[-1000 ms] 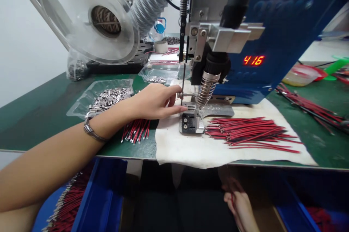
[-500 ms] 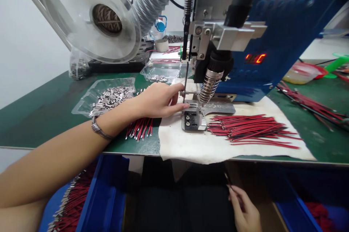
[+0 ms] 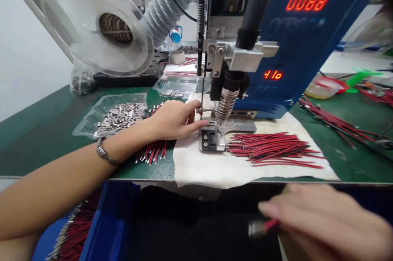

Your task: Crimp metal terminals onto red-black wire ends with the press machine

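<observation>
My left hand [image 3: 173, 120] reaches to the small clamping fixture [image 3: 208, 140] under the blue soldering machine [image 3: 270, 56]. Its thumb lies on the fixture's top and its index finger is curled near a thin metal rod, with a gap between them. My right hand [image 3: 322, 216], blurred by motion, is low at the right in front of the table edge. It grips a red wire [image 3: 271, 226] with a metal connector [image 3: 256, 229] on its end, pointing left. A pile of red and black wires [image 3: 273, 148] lies right of the fixture.
A clear plastic tray [image 3: 81, 130] of metal connectors [image 3: 121, 118] stands left of my forearm. Finished-looking wires [image 3: 152, 152] lie beneath my left wrist. A white cloth [image 3: 196, 171] covers the table front. A blue bin [image 3: 102, 220] of wires sits below, and a clear spool [image 3: 70, 19] stands behind.
My right hand has come up and nearer the camera, carrying the wire. My left hand stays at the fixture. The camera view has shifted slightly, and the lower display reads differently.
</observation>
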Tool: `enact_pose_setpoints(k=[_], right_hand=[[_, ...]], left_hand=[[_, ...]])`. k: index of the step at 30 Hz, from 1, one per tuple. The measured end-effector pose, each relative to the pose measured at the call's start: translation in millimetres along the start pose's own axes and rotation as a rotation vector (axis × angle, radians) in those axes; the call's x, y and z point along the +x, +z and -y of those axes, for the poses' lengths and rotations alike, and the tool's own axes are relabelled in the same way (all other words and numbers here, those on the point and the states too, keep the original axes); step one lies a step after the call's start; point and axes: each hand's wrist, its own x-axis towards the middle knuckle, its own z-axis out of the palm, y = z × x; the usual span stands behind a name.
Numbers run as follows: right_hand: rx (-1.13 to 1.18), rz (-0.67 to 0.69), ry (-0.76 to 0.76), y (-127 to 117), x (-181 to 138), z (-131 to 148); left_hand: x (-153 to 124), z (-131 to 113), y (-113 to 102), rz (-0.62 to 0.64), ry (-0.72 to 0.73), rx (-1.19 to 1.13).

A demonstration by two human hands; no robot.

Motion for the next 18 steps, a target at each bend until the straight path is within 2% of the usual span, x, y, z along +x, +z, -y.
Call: enact_pose_setpoints(k=[2, 4, 6, 7, 9, 11, 13, 15, 18], right_hand=[[-0.014, 0.019, -0.001, -19, 34, -12], [0.051, 0.174, -0.023, -30, 70, -27], [0.15, 0.372, -0.129, -35, 102, -42], [0.184, 0.45, -0.13, -35, 115, -48], [0.235, 0.481, -0.177, -29, 133, -60], [0.156, 0.351, -0.29, -19, 139, -71], [-0.035, 0.175, -0.478, -7, 137, -82], [-0.176, 0.078, -0.597, 3, 130, -92], [-0.192, -0.005, -0.615, 13, 118, -102]], left_hand=[[0, 0, 0, 0.002, -0.003, 0.003], [0, 0, 0, 0.009, -0.008, 0.009], [0, 0, -1, 0.017, -0.017, 0.022], [0, 0, -1, 0.021, -0.019, 0.027], [0, 0, -2, 0.031, -0.021, 0.036], [0, 0, -2, 0.045, -0.024, 0.042], [-1, 0, -2, 0.042, -0.022, 0.05], [-1, 0, -2, 0.025, -0.015, 0.061], [-1, 0, -3, 0.002, -0.012, 0.071]])
